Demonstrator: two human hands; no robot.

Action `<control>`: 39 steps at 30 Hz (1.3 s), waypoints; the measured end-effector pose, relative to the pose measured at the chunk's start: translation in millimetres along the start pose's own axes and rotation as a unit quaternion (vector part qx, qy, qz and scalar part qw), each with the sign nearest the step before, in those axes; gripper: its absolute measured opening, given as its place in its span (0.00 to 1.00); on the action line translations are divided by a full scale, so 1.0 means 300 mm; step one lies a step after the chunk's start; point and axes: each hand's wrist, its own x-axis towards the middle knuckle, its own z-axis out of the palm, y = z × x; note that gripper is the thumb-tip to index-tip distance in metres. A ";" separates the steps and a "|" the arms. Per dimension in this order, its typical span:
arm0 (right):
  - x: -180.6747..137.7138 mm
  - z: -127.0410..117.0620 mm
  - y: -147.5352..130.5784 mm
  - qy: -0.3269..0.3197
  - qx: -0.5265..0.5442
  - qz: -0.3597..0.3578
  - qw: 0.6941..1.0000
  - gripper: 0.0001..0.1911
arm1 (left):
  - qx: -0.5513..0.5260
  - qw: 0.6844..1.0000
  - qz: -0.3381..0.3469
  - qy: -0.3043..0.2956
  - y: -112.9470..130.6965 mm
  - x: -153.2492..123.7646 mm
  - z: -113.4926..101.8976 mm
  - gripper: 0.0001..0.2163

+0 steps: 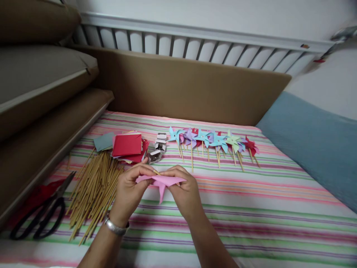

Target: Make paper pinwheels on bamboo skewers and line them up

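Note:
A pink paper pinwheel is held up between my two hands, seen edge-on with one blade hanging down. My left hand pinches its left side, thumb in front. On the other side my right hand closes on the pinwheel, its fingers curled behind. The tip of a wooden stick shows between my fingertips at the pinwheel's upper edge. Most of that stick is hidden. Just beyond my left hand lie stacked coloured paper squares and small boxes with dark contents, one in clear plastic.
Finished-looking pinwheels on sticks lie in a row at the back. A pile of wooden sticks and black-handled scissors lie at left, beside brown cushions. A brown board stands before the radiator. Beneath is a striped cloth.

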 end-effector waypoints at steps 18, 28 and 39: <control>0.024 0.000 0.104 -0.070 0.015 0.183 0.980 0.10 | -0.209 0.947 -0.219 0.112 -0.076 0.035 -0.008 0.16; 0.019 -0.006 0.169 -0.068 -0.017 0.151 0.986 0.07 | -0.216 0.939 -0.246 0.104 -0.094 0.056 -0.020 0.17; 0.016 -0.004 0.181 -0.067 -0.014 0.152 0.986 0.08 | -0.211 0.941 -0.242 0.110 -0.082 0.057 -0.020 0.15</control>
